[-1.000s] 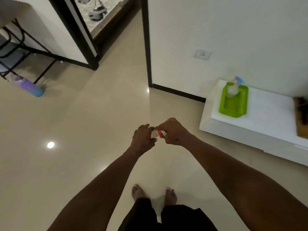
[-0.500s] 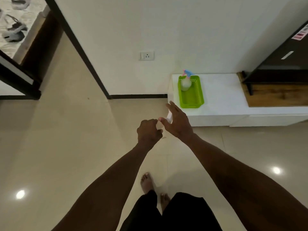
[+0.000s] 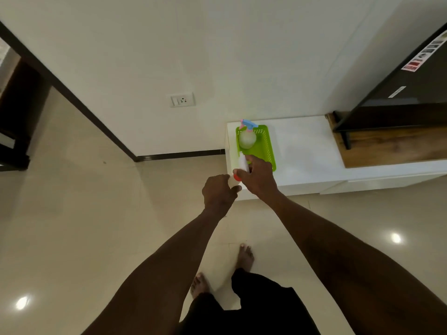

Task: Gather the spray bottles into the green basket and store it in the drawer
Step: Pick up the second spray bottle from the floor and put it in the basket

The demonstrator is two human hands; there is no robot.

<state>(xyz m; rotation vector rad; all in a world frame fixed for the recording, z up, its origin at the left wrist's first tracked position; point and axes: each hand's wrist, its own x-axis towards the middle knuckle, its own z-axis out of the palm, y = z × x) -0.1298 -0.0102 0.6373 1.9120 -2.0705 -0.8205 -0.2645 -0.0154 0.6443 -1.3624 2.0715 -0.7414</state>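
Observation:
A green basket [image 3: 264, 143] stands on the left end of a low white cabinet [image 3: 304, 151]. Inside it lies a pale round spray bottle [image 3: 247, 139] with a blue and pink trigger head. Both my hands are shut on a small white spray bottle with a red collar [image 3: 242, 164], held just in front of the basket's near end. My right hand [image 3: 258, 178] grips its upper part and hides the basket's near edge. My left hand [image 3: 217, 193] holds the lower end, most of which is hidden in the fist.
A dark TV [image 3: 399, 93] on a wooden board [image 3: 391, 146] fills the cabinet's right part. A wall socket [image 3: 182, 100] sits above the black skirting. A doorway [image 3: 17, 112] opens at the far left. My bare feet [image 3: 245, 256] stand on glossy beige tiles.
I have walked up to the cabinet, so the basket is now right at my hands. My hands have moved the small white bottle forward to the basket's near end.

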